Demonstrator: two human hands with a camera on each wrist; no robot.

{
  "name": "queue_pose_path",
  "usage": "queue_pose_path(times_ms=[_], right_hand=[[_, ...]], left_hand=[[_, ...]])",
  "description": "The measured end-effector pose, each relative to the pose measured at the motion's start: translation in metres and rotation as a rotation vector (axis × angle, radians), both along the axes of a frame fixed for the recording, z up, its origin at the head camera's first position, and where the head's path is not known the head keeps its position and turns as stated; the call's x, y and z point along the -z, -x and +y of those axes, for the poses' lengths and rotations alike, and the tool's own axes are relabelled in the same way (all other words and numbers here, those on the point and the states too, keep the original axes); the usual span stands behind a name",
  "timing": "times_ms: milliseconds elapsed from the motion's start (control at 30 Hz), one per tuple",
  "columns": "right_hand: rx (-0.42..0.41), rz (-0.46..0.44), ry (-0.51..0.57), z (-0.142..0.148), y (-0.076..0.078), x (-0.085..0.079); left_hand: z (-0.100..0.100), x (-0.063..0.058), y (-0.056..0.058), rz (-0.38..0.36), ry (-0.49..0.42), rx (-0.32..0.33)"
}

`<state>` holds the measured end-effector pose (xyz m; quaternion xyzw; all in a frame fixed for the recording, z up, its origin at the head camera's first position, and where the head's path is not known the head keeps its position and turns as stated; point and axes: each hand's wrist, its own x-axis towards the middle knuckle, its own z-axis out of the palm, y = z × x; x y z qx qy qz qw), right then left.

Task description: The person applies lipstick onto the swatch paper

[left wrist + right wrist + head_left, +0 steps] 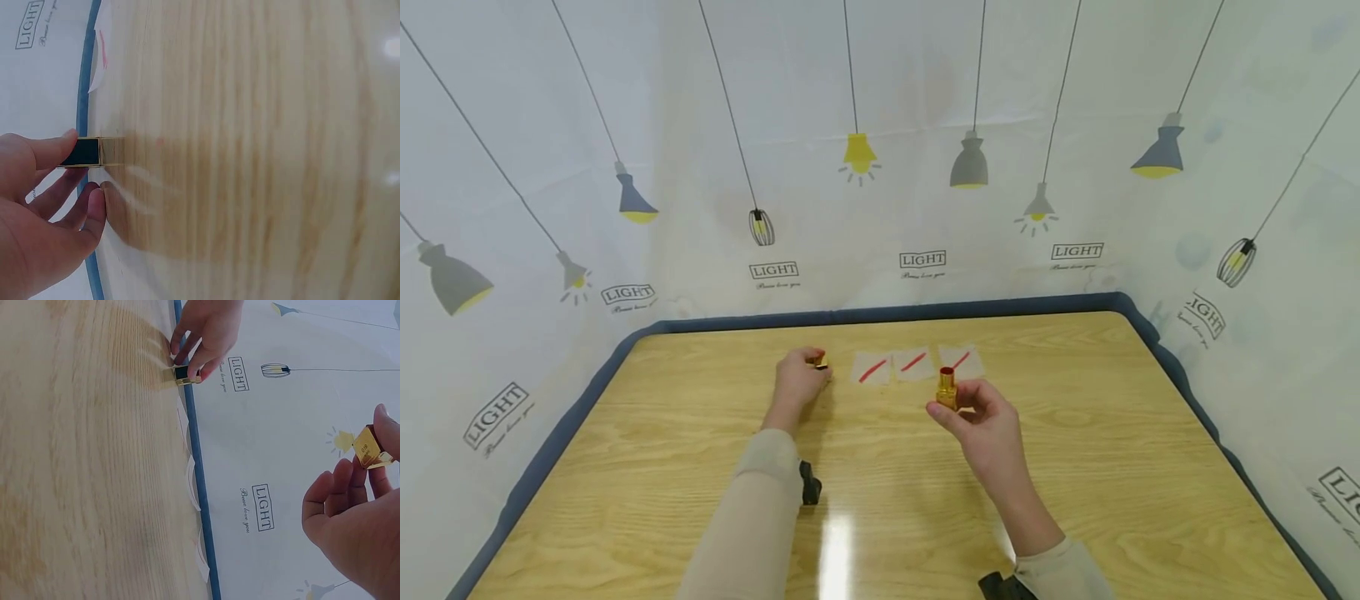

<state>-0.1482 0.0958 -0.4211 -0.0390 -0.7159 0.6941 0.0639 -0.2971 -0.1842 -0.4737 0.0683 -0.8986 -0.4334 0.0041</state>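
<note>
My left hand (801, 382) grips a small square lipstick cap (86, 152), black on one face with gold edges, low at the table's far side. Its end stands right at the tabletop in the left wrist view, thumb on one side and fingers on the other. Raised above the table, my right hand (992, 425) pinches a gold lipstick tube (947, 393) between thumb and fingers. The tube's round collar points up, with dark red inside it. The right wrist view shows the tube's square bottom (366, 450) with small printing.
Three white paper slips (872, 368), each with a red slash, lie in a row at the back of the wooden table (880, 467), right of the left hand. Dark blue edging (895, 315) borders the table. Behind it hangs a white sheet printed with lamps (859, 154).
</note>
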Motion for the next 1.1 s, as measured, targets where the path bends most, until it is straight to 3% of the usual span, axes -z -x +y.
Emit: queue_pose_path(times_ms=[433, 600, 733, 900, 1100], right_hand=[[0.001, -0.024, -0.004, 0.000, 0.000, 0.000], [0.012, -0.021, -0.003, 0.000, 0.000, 0.001], [0.030, -0.007, -0.004, -0.001, 0.001, 0.000], [0.053, 0.004, 0.025, 0.000, 0.003, -0.001], [0.045, 0.054, 0.056, -0.001, 0.005, -0.001]], left_hand=[[0.001, -0.003, -0.003, 0.009, 0.054, -0.018], [0.000, -0.008, -0.004, -0.015, 0.021, -0.027], [0.003, -0.018, -0.005, -0.024, -0.014, -0.011], [0.011, -0.037, -0.007, 0.031, -0.058, 0.033], [0.034, -0.061, -0.029, 0.083, -0.284, 0.058]])
